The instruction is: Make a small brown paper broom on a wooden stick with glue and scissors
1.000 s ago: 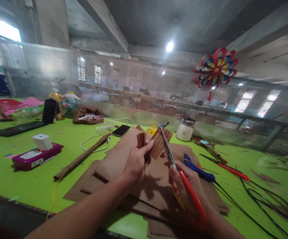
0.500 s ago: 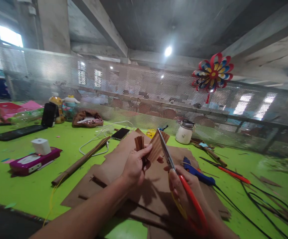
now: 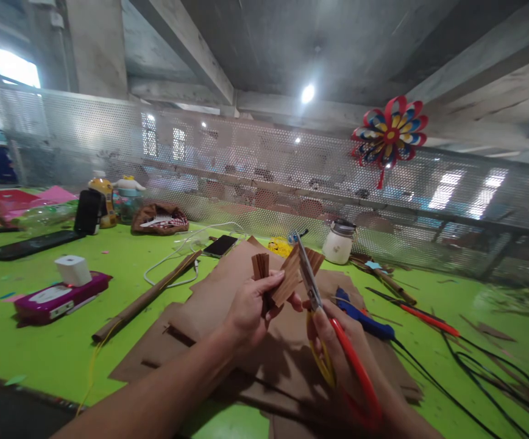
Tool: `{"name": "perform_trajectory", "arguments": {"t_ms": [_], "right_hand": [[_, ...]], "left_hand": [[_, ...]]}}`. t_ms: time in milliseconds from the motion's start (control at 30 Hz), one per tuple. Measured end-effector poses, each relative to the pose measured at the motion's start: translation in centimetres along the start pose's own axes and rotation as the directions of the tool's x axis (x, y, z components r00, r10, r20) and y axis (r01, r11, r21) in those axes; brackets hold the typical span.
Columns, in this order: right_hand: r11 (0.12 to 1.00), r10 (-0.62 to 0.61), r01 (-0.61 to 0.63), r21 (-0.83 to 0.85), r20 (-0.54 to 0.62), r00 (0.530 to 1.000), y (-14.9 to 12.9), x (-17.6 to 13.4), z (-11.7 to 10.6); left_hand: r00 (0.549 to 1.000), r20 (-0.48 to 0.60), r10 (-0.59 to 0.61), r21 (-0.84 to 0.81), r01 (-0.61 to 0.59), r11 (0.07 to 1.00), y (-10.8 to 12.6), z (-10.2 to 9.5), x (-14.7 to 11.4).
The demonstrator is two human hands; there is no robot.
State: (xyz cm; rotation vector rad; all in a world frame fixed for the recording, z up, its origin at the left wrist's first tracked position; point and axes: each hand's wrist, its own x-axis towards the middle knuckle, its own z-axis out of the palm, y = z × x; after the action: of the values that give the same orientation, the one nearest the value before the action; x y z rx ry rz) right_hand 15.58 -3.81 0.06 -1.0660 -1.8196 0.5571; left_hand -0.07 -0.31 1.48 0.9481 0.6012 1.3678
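Note:
My left hand (image 3: 258,302) is closed on a piece of brown paper (image 3: 287,277) with a wood-like grain, and a folded, fanned bundle of strips (image 3: 259,266) sticks up beside the thumb. My right hand (image 3: 337,335) grips scissors (image 3: 309,274) with red and yellow handles. Their blades point up and away, across the paper, whose far part shows to the right of the blades. Whether the blades are fully closed I cannot tell. Beneath both hands lie large brown paper sheets (image 3: 228,305) in an uneven pile.
A blue glue gun (image 3: 367,320) and a red-handled tool (image 3: 429,320) with black cords lie at right. Left are a rolled brown tube (image 3: 145,299), a phone (image 3: 220,246) and a purple box (image 3: 63,297). A white jar (image 3: 339,242) stands before the perforated metal screen (image 3: 246,164).
The brown paper has tilted and shifted slightly right, with more of it showing right of the blades. Both hands have moved a little, and the scissors stay in my right hand.

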Motion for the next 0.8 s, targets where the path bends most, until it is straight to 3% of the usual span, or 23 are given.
{"name": "perform_trajectory", "arguments": {"t_ms": [267, 800], "right_hand": [[0.995, -0.010, 0.009, 0.095, 0.010, 1.000, 0.43, 0.19, 0.38], [0.999, -0.032, 0.034, 0.033, -0.056, 0.998, 0.26, 0.31, 0.42]], "left_hand": [[0.998, 0.030, -0.054, 0.008, 0.054, 0.999, -0.31, -0.07, -0.10], [0.991, 0.085, -0.105, -0.020, 0.107, 0.994, -0.54, -0.45, 0.35]]}}
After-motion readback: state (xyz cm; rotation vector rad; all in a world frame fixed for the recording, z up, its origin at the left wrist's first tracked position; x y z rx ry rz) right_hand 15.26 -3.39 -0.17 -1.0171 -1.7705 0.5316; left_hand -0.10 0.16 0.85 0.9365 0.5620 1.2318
